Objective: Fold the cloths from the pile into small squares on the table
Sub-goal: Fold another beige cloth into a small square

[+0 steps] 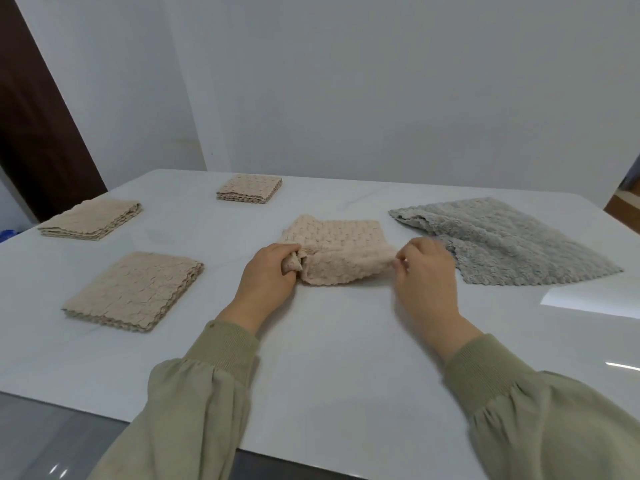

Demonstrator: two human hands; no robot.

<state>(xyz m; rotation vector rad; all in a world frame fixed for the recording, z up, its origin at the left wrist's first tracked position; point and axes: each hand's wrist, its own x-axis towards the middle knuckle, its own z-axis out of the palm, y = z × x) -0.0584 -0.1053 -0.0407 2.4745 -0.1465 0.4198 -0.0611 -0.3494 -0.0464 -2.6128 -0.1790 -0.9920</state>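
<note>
- The left grip (266, 271) is closed tight. Its fingers are curled round the bunched near-left corner of the beige cloth (341, 252), and a wad of fabric shows between thumb and fingers.
- The right grip (426, 271) pinches the near-right corner of the same cloth between thumb and forefinger. Its other fingers are loosely bent, and it is slightly blurred.
- The beige cloth lies between the two grips and reaches away from them across the white desk (346, 348).
- The cloth has a nubbly, waffle-like surface. The strip nearest the grips puffs up in a soft roll, while the part beyond lies flat and shows a tidier grid pattern.
- The grey cloth (512, 244) lies just beyond and to the outside of the right grip, its edge passing close behind the knuckles. It is fluffy with a zigzag border, spread out and rumpled, and layered at its far-left corner. Whether it is one cloth or several cannot be told.
- Out to the side of the left grip, well apart from it, sits the near folded stack (133, 291). It is beige, flat and square, with scalloped layered edges.
- Farther out and beyond that one is the outer folded stack (91, 218).
- Straight beyond the left grip, towards the wall, is the far folded stack (249, 188).
- Olive sleeves (221, 351) with ribbed cuffs cover both wrists.
</note>
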